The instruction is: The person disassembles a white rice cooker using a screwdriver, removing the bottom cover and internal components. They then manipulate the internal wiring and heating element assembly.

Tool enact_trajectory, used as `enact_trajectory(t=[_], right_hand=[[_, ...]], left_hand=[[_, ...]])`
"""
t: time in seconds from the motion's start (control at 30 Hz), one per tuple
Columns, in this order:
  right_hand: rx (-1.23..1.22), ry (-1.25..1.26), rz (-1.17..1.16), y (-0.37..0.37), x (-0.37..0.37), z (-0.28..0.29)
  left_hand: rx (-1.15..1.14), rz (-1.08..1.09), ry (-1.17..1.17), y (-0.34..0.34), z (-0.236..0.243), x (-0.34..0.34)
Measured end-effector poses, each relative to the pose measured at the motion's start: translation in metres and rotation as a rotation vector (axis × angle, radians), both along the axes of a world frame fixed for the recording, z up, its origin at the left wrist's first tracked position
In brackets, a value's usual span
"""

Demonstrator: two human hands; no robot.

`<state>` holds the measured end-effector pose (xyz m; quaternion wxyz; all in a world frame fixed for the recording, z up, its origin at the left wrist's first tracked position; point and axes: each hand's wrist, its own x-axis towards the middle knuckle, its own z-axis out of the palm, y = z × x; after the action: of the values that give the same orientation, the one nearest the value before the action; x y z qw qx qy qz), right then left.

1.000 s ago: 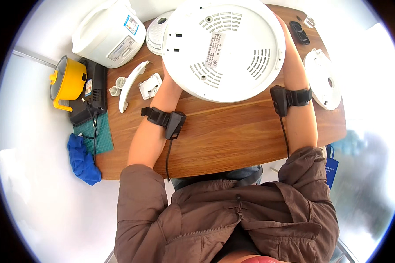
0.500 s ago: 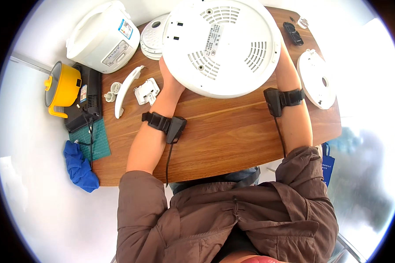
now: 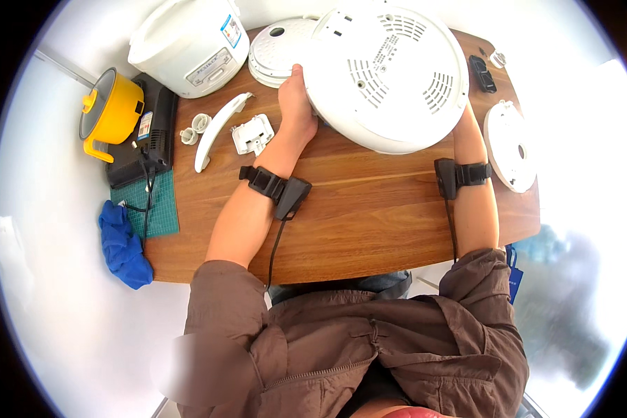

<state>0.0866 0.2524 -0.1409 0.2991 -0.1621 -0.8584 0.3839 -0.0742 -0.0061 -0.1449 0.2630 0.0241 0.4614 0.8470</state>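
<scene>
I hold a large round white plastic base (image 3: 397,83) up over the table, its vented underside with a printed label facing upward. My left hand (image 3: 297,104) is closed on its left edge, with fingertips showing beside the rim. My right hand (image 3: 463,118) grips the right side, its fingers hidden behind the base. Just behind my left hand lies a round white dimpled lid (image 3: 279,45). A small white plastic part (image 3: 252,131), a curved white handle (image 3: 216,129) and white cups (image 3: 195,125) lie left of my left forearm.
At left are a white cooker body (image 3: 184,56), yellow pot (image 3: 115,108), black appliance (image 3: 143,136), green mat (image 3: 160,202) and blue cloth (image 3: 122,247). At right, a white disc (image 3: 505,150) and black part (image 3: 482,75) lie on the wooden table (image 3: 355,216).
The base has shifted to the right and tilted slightly. My left hand has moved right with it and now shows more fingers beside the rim.
</scene>
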Motion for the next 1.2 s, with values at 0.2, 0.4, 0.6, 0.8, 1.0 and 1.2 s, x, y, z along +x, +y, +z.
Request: enact_trajectory(t=[0.2,0.4,0.6,0.8,1.0,1.2], right_hand=[[0.225,-0.081,0.023,0.005,0.013,-0.014],[0.274,-0.095,0.028,0.006,0.022,-0.014],[0.228,-0.102,0.022,-0.006,0.032,-0.006],[0.21,-0.113,-0.024,0.006,0.032,-0.009],[-0.053,-0.042,-0.282,-0.017,0.016,0.066],[0.098,0.191,-0.109,-0.063,-0.013,0.152]], left_hand=[[-0.054,0.037,-0.049,0.004,-0.001,-0.002],[-0.077,0.017,-0.074,0.004,-0.009,-0.009],[-0.054,-0.009,-0.018,0.003,-0.018,-0.015],[-0.097,0.011,-0.06,0.006,-0.013,-0.012],[-0.098,0.017,-0.033,0.003,-0.017,-0.017],[-0.094,0.07,-0.005,0.009,-0.02,-0.013]])
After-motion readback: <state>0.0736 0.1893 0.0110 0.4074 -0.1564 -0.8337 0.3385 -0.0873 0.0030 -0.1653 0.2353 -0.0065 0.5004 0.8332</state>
